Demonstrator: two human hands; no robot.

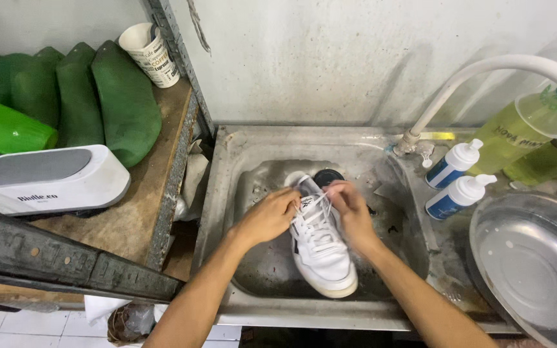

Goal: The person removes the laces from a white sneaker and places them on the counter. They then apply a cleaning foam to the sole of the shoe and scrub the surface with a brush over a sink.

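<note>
A white low-top sneaker (322, 248) stands in the basin of a worn steel sink (227, 212), resting on its sole on the wet bottom, roughly in the middle of the bowl. Its upper is plain white with a darker marking along the side nearest the left hand, the sole is a slightly creamy off-white, and white laces (314, 216) cross over the tongue. The shoe's long axis runs from the back of the sink toward the front edge, leaning a little to the right: the rounded toe points toward the person, and the heel and open collar point toward the back wall, just in front of a dark drain plug (328, 175). Both hands meet at the top of the lacing. The left hand (269, 218) is curled with its fingertips pinching a lace at the tongue, and the right hand (351, 209) is likewise closed around a lace strand on the other side, touching the collar. A white curved tap (485, 71) arches over the right side; two white-capped foam bottles (456, 180) stand on the ledge beside it, near a shiny steel bowl (530, 270). On the wooden shelf to the left lie green shoe forms (124, 96) and a white box-like device (46, 177).
</note>
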